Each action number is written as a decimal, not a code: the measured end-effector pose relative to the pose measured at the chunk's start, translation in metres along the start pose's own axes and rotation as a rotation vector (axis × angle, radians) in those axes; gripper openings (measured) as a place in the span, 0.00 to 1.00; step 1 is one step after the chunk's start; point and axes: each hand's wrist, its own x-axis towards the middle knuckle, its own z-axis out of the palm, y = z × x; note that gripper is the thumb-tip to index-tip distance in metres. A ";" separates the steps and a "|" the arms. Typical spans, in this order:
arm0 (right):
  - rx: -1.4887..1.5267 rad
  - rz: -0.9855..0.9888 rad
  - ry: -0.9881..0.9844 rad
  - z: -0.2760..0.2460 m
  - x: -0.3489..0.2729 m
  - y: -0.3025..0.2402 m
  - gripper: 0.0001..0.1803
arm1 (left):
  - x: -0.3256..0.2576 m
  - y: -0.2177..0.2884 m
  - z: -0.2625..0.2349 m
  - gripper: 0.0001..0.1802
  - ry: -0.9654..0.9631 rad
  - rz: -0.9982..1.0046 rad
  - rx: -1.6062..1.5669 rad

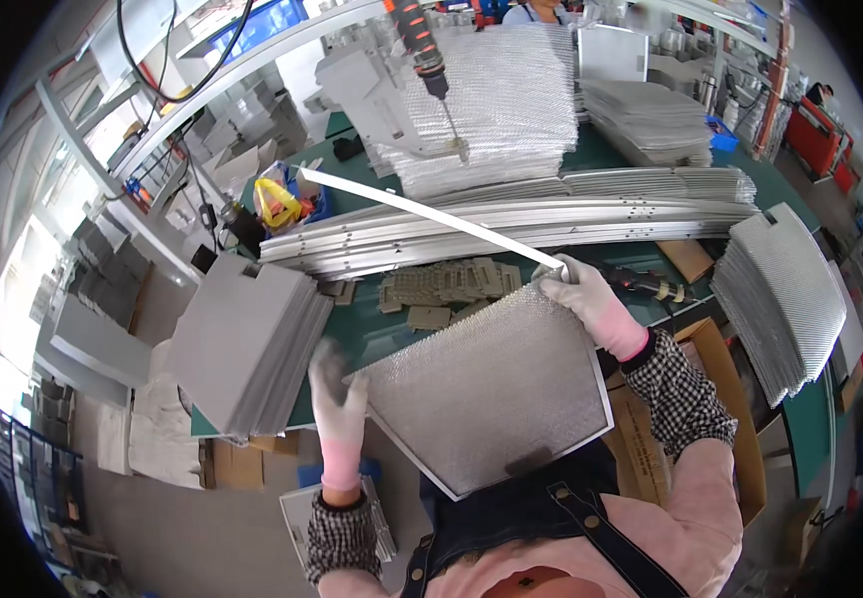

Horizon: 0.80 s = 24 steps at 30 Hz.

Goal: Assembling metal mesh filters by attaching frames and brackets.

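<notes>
A silver mesh filter panel (pixel 491 389) with a thin metal frame lies tilted in front of my chest. My left hand (pixel 337 399), in a white glove with a pink cuff, rests against the panel's left edge. My right hand (pixel 591 299), gloved the same way, grips the near end of a long thin metal strip (pixel 421 211) at the panel's upper right corner. The strip runs up and to the left over the green bench (pixel 371 334).
Long metal strips (pixel 511 224) are stacked across the bench. Mesh panel stacks sit at the back (pixel 501 100), right (pixel 785 294) and left (pixel 247 344). Small tan parts (pixel 441 284) lie mid-bench. A hanging screwdriver (pixel 421 45) dangles above. An open cardboard box (pixel 720 349) stands at my right.
</notes>
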 end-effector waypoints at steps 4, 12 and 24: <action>-0.005 0.033 -0.104 0.019 0.023 -0.005 0.14 | 0.067 0.079 0.043 0.30 -0.048 0.698 0.691; -0.151 0.035 -0.269 0.036 0.032 -0.028 0.12 | 0.104 0.080 0.092 0.18 -0.547 0.671 0.704; -0.414 0.007 -0.483 0.025 0.031 -0.052 0.19 | 0.075 0.058 0.076 0.16 -0.662 0.293 0.184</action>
